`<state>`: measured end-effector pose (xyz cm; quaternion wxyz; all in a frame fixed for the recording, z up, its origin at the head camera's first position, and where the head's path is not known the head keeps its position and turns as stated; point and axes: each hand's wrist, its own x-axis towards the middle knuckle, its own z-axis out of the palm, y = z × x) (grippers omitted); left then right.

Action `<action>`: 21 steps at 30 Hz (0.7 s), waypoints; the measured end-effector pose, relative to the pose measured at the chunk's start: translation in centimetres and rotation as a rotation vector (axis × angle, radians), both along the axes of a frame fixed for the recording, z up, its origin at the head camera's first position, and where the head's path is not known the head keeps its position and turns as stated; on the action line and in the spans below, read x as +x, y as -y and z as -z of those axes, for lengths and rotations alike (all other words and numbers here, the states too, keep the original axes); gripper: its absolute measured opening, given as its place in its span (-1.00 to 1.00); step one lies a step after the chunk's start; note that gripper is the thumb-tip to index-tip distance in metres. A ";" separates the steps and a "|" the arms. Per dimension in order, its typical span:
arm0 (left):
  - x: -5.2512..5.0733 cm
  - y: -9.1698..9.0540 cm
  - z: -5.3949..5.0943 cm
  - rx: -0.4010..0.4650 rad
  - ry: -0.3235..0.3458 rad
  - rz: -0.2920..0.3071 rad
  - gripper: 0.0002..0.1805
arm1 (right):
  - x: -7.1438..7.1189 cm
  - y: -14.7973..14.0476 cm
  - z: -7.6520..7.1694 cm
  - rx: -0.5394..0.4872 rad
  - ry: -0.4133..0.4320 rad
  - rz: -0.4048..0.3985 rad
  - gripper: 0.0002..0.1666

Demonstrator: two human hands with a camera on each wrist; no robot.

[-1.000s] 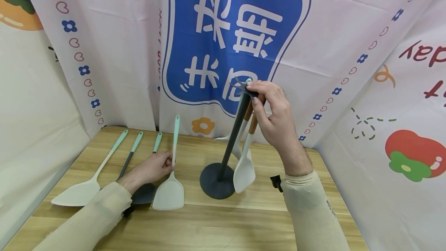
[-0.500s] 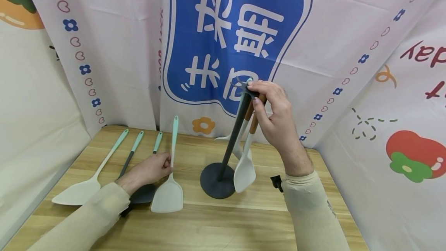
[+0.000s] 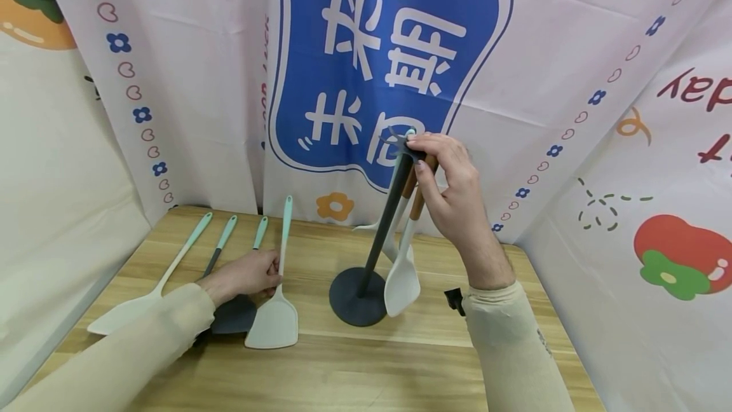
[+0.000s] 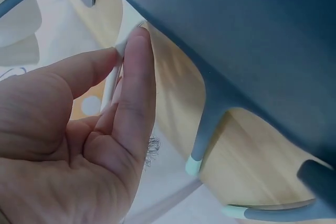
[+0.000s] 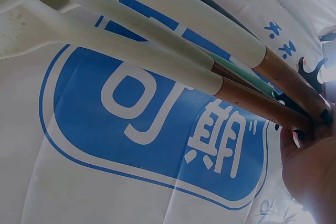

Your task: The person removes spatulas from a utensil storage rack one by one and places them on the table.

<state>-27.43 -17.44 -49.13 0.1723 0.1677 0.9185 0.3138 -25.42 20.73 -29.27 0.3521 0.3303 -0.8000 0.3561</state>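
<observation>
My left hand [image 3: 246,272] pinches the white shaft of a turner [image 3: 273,323] with a mint handle; its wide blade points toward me. The left wrist view shows thumb and fingertips meeting on that white shaft [image 4: 127,19]. My right hand [image 3: 454,189] grips the hooked top of a dark utensil stand [image 3: 374,250], which leans slightly. From its hooks hang several utensils, among them a white spoon [image 3: 403,285] with a wooden handle. The right wrist view shows wooden handles [image 5: 262,109] gathered beside the right hand [image 5: 310,169].
Left of my left hand, a white turner [image 3: 128,313] and two dark utensils with mint handles lie on the wooden table [image 3: 343,374]. My forearm partly covers them. A printed cloth [image 3: 537,81] closes off the back and sides.
The turner in my left hand has shifted slightly left and toward me. My right hand and the stand have stayed in place.
</observation>
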 end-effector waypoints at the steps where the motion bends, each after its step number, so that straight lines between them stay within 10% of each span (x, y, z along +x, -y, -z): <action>1: -0.1 0.0 0.0 -0.001 0.007 -0.001 -0.90 | 0.0 0.0 0.0 -0.003 0.001 0.000 -0.61; 21: -0.2 -0.3 1.3 -0.045 0.078 -0.042 -0.81 | 0.0 0.0 0.0 0.010 -0.005 0.010 -0.60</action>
